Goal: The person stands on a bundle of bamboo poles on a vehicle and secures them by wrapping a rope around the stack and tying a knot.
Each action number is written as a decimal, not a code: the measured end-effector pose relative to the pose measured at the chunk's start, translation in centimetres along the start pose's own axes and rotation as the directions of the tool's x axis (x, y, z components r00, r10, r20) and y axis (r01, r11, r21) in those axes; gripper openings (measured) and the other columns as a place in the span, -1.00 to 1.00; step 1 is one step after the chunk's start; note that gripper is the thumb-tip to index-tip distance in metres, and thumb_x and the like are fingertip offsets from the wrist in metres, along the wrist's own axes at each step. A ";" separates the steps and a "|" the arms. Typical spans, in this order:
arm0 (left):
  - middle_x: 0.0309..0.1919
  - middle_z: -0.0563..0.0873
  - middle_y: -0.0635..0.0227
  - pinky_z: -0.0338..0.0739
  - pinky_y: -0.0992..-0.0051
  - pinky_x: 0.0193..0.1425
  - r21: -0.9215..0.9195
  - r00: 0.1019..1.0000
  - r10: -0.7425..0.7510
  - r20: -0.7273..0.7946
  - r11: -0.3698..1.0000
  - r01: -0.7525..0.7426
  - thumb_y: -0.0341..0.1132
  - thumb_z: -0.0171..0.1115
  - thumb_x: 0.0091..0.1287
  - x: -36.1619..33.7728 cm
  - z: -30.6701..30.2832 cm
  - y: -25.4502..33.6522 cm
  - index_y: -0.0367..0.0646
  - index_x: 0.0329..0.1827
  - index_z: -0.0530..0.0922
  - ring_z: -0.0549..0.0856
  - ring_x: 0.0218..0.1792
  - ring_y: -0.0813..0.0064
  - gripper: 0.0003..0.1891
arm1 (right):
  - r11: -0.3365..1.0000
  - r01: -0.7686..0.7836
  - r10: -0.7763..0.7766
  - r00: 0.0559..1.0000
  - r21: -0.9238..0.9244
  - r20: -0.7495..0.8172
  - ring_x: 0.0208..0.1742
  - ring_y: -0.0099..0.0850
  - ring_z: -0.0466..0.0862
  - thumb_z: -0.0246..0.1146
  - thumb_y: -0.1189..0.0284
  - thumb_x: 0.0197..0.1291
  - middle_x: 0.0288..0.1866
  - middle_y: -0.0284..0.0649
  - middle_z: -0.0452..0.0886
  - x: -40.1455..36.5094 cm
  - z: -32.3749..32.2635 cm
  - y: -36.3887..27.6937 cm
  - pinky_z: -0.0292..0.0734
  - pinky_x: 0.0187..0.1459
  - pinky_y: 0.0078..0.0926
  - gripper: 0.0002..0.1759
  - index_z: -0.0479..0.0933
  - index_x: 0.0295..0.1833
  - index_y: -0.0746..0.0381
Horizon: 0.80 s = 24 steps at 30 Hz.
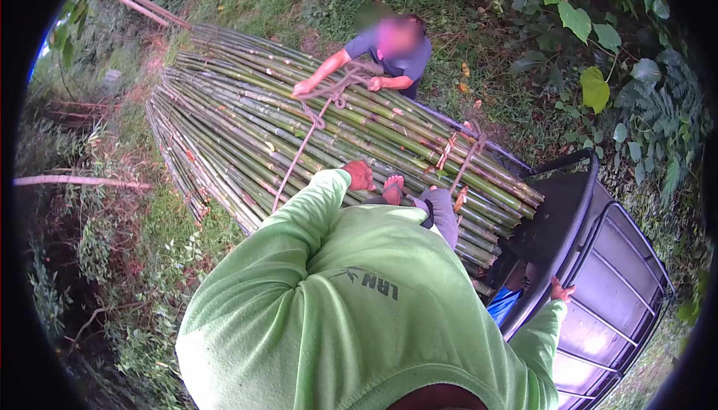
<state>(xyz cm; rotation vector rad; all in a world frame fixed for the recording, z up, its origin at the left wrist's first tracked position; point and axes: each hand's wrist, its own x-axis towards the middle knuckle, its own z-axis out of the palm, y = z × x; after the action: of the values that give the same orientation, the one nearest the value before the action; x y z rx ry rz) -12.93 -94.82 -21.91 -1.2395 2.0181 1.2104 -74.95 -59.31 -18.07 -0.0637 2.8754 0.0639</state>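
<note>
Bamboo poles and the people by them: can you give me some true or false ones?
1. The bamboo poles lie in one big bundle. True.
2. The other person wears a green shirt. False: that shirt is bluish.
3. The other person touches the rope. True.
4. The right hand holds a bamboo pole. False: it is on the dark vehicle frame.
5. The left hand reaches out over the bamboo. True.

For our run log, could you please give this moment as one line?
left hand fisted on bamboo poles | right hand on vehicle rail | co-worker handling rope
</note>
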 end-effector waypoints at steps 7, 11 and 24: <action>-0.34 0.64 0.23 0.43 0.37 -0.08 -0.112 0.996 -0.083 0.037 0.990 0.086 -0.08 0.29 -0.07 -0.3 2.8 -2.0 -0.11 -0.40 0.61 0.59 -0.23 0.27 -0.70 | 1.000 -0.018 0.019 1.000 -0.024 0.010 0.13 0.15 0.22 0.37 0.04 -0.36 0.17 0.29 -0.01 0.1 0.0 -0.1 0.15 0.15 -0.10 0.15 -0.19 0.32 0.05; -0.32 0.64 0.23 0.43 0.38 -0.07 -0.036 0.997 -0.063 0.054 0.997 0.065 -0.10 0.30 -0.08 0.7 3.1 -2.1 -0.10 -0.38 0.62 0.59 -0.21 0.29 -0.71 | 1.000 -0.006 0.006 1.000 -0.022 -0.004 0.13 0.12 0.21 0.38 0.06 -0.38 0.16 0.29 0.00 0.4 0.1 0.0 0.15 0.14 -0.11 0.15 -0.17 0.31 0.07; -0.31 0.63 0.26 0.43 0.39 -0.09 -0.057 0.999 -0.041 -0.005 0.998 0.040 -0.06 0.28 -0.06 1.4 0.0 0.1 -0.11 -0.37 0.59 0.58 -0.22 0.30 -0.68 | 1.000 0.013 -0.013 1.000 -0.006 0.026 0.17 0.13 0.19 0.31 -0.07 -0.38 0.19 0.31 0.04 0.8 0.3 0.7 0.09 0.18 -0.10 0.17 -0.20 0.33 0.05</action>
<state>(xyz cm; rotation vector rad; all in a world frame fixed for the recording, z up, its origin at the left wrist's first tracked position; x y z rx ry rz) -13.73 -95.45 -22.91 -1.3063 1.9662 1.2535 -75.68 -58.66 -18.53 -0.0818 2.8489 0.0713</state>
